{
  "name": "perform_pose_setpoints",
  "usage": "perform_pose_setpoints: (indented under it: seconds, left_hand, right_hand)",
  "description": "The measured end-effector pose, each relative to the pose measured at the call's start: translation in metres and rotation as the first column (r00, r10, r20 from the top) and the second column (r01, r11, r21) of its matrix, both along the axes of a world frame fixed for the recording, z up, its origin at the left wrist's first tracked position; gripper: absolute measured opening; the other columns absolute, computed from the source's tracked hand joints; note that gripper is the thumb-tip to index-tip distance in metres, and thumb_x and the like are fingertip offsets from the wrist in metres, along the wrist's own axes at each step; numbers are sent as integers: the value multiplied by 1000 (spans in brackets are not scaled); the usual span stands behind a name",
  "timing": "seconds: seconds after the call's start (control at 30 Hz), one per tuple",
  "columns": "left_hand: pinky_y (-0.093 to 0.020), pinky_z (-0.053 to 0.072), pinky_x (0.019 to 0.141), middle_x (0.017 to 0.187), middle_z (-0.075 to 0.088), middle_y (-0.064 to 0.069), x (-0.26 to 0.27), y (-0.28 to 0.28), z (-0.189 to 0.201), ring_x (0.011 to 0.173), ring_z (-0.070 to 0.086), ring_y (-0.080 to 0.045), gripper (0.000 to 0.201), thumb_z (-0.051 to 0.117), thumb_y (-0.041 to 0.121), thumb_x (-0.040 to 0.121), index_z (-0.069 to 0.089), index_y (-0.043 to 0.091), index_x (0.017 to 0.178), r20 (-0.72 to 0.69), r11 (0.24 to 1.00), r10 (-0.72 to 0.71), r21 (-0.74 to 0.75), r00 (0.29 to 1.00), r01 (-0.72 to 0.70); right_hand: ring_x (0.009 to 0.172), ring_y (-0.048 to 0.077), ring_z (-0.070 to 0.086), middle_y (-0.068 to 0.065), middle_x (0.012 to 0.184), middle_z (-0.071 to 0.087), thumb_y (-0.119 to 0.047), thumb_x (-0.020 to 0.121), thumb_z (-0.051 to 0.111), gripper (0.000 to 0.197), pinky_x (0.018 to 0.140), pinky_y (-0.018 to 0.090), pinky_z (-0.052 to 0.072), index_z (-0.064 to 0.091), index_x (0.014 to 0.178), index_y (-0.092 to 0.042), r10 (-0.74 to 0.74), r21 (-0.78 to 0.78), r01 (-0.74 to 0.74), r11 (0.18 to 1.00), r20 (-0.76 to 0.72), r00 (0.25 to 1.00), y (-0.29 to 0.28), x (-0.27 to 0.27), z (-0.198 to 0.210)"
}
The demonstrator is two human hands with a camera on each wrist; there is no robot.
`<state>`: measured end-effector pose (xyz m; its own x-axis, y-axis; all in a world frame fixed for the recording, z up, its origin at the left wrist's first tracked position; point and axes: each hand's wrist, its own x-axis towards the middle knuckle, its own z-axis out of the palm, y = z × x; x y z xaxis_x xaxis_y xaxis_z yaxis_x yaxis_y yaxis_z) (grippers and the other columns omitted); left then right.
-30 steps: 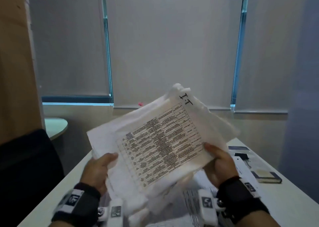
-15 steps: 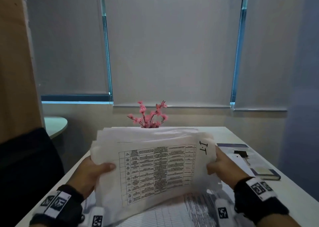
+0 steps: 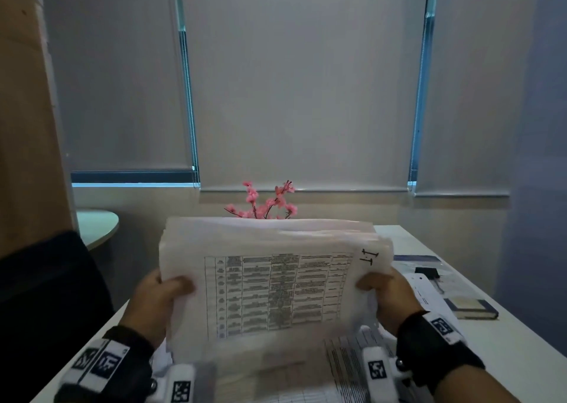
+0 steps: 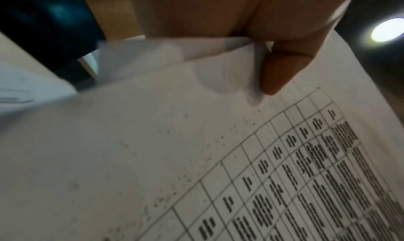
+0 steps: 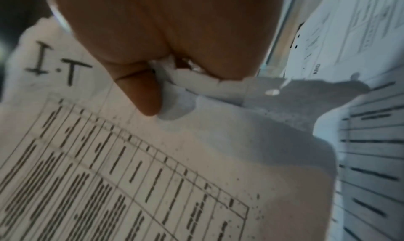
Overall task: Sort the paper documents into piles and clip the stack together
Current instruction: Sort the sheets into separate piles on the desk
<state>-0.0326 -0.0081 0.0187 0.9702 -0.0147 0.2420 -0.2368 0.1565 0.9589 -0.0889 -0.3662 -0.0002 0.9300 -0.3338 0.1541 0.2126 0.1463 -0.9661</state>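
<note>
- Dim office here, grey roller blinds (image 3: 294, 80) down behind a white worktop (image 3: 506, 356), a sprig of pink flowers (image 3: 267, 201) poking up past the paper.
- I've got the stack of documents (image 3: 276, 280) raised off the worktop, tilted toward me, the printed table facing up with "I.T" handwritten at the right corner.
- Left hand (image 3: 156, 301): grip pinching the stack's left edge, thumb (image 4: 282, 68) pressed on the top sheet, fingers hidden behind.
- Right hand (image 3: 389, 295): same grip on the right edge, thumb (image 5: 142, 91) on top just beneath the lettering; the sheet edges there look ragged and uneven.
- I read this as squaring-up. Best way, I reckon: ease both grips a little, stand the stack on its lower edge and tap it on the worktop so the sheets settle flush, then turn it and tap a short side too.
- Mind the loose printed sheets (image 3: 346, 359) lying beneath; tapping on those could drag strays in.
- Black binder clip (image 3: 427, 272) sits off to the right, beside a small book (image 3: 471, 308); I'd reach for it only once the edges line up.
</note>
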Motion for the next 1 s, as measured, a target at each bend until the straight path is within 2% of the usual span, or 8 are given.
perform_pose_setpoints:
  seconds: [0.13, 0.37, 0.47, 0.57, 0.7, 0.8, 0.87, 1.0]
  left_hand:
    - [-38, 56, 62, 78, 77, -9, 1, 0, 13, 78, 71, -33, 56, 70, 11, 45, 65, 5, 100, 70, 999, -35, 4, 997, 35]
    - [-48, 51, 78, 86, 73, -18, -3, -7, -25, 92, 64, -45, 47, 56, 7, 49, 66, 1, 95, -62, 995, 63, 87, 996, -57]
    - [-49, 52, 77, 77, 74, -15, -5, -8, -21, 88, 65, -45, 34, 58, 6, 56, 67, -2, 88, -21, 991, 116, 74, 993, -115]
    - [-43, 53, 72, 73, 76, -11, -5, -4, -7, 80, 67, -39, 37, 56, 9, 55, 66, -2, 89, 28, 997, 78, -17, 997, -78]
    - [-49, 54, 77, 82, 77, -18, -7, -8, -15, 84, 67, -42, 48, 59, 3, 51, 66, -6, 98, -98, 999, -31, -32, 995, 28]
    - [-60, 52, 92, 91, 76, -23, -10, -17, -31, 93, 68, -47, 37, 66, -4, 62, 70, -3, 98, -166, 1000, 27, 7, 986, -26]
    - [-49, 55, 81, 85, 76, -17, -12, -20, -28, 88, 68, -42, 20, 62, -10, 79, 70, 2, 92, -126, 992, 120, 51, 985, -114]
    - [-42, 54, 75, 81, 78, -9, -10, -13, -1, 80, 71, -33, 29, 75, 6, 63, 70, 7, 92, 43, 997, 70, 26, 997, -71]
  right_hand:
    - [105, 54, 59, 30, 104, 69, 2, 48, 54, 55, 93, 66, 45, 66, 101, 6, 51, -48, -48, 998, 55, 997, -14, -8, -4]
    - [94, 38, 67, 13, 89, 75, 12, 62, 50, 40, 82, 55, 56, 69, 92, -7, 47, -302, -63, 951, -61, 997, 3, -5, -14]
    - [91, 47, 66, 21, 87, 73, 5, 49, 49, 44, 81, 64, 54, 67, 89, 2, 30, -167, -35, 985, -31, 999, 7, -2, -8]
    - [93, 50, 64, 27, 94, 71, 14, 57, 45, 44, 83, 64, 52, 66, 95, 5, 93, 41, -97, 994, 74, 993, 0, -1, -1]
    - [104, 43, 66, 21, 104, 73, 4, 56, 65, 50, 84, 46, 57, 66, 105, 2, 259, -141, -260, 955, -20, 966, 3, -7, -14]
    - [105, 30, 69, 12, 110, 73, -18, 66, 81, 49, 95, 50, 52, 69, 112, -7, 245, -263, -248, 932, -47, 969, 11, -6, -23]
    - [100, 28, 71, 9, 105, 75, -32, 67, 82, 44, 95, 54, 52, 74, 105, -11, 130, -276, -126, 953, -4, 991, 12, -6, -17]
    - [95, 36, 71, 15, 100, 75, -1, 79, 71, 23, 91, 57, 52, 72, 102, -6, 70, -187, -65, 980, 19, 997, 5, -11, 4]
